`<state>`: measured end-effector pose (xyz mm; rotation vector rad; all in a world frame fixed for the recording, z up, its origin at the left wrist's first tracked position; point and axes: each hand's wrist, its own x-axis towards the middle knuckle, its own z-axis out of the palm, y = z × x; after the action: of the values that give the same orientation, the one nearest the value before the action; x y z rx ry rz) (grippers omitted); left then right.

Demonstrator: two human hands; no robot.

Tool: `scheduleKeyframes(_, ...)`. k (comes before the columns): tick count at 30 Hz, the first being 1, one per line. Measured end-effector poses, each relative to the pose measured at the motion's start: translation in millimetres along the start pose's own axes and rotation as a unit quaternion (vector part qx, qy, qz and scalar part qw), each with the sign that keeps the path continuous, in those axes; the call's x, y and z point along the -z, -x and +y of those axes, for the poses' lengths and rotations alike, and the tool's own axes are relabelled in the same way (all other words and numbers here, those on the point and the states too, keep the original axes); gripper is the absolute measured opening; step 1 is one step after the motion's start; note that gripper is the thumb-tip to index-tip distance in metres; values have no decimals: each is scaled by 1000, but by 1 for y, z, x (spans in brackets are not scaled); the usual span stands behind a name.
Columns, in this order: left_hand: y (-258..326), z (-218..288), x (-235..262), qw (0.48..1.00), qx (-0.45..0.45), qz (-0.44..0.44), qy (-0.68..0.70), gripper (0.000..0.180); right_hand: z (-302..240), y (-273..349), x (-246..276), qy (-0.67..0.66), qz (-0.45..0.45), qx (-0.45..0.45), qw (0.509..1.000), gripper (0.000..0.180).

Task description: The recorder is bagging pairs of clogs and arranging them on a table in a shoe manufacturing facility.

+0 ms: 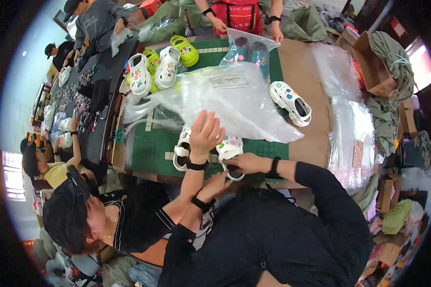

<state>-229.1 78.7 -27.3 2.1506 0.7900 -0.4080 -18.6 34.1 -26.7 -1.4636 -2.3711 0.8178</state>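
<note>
Clog [229, 147], white and studded with coloured charms, sat on the green mat [153, 148] right at your fingertips, its heel strap turned toward you. Your right hand [244, 164] came in from the right with the forearm lying almost flat along the table edge, black sleeve pushed back and a dark band at the wrist. Its fingers were curled together around the strap loop. Your left hand [219, 183] rose from below with the wrist bent upward and met the same strap just under the right hand. I could not tell whether its fingers pinched the strap or only touched it.

Just left of your grip lay a second clog [181, 152], also white. A co-worker's hand [206, 133] reached between the two clogs, just beyond your grip, fingers spread and pressing on a clear bag [230, 98]. That bag spread wide beyond your hands. Further off to the right a lone white clog [290, 103] rested by the bag's edge, well apart from your grip.
</note>
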Motion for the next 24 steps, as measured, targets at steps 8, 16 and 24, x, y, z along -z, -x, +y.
scheduleKeyframes(8, -12, -7, -9, 997, -60, 26, 44, 51, -6, 68, 108, 134, 405, -71, 902, 70)
scheduleKeyframes(16, -40, 36, 39, 984, -84, 136, 82, 37, 75, 42, 86, 69, 58, -420, 903, 130)
scheduleKeyframes(24, -156, -18, 73, 770, 105, 453, 437, 56, 73, 63, 50, 319, 139, -295, 890, 72)
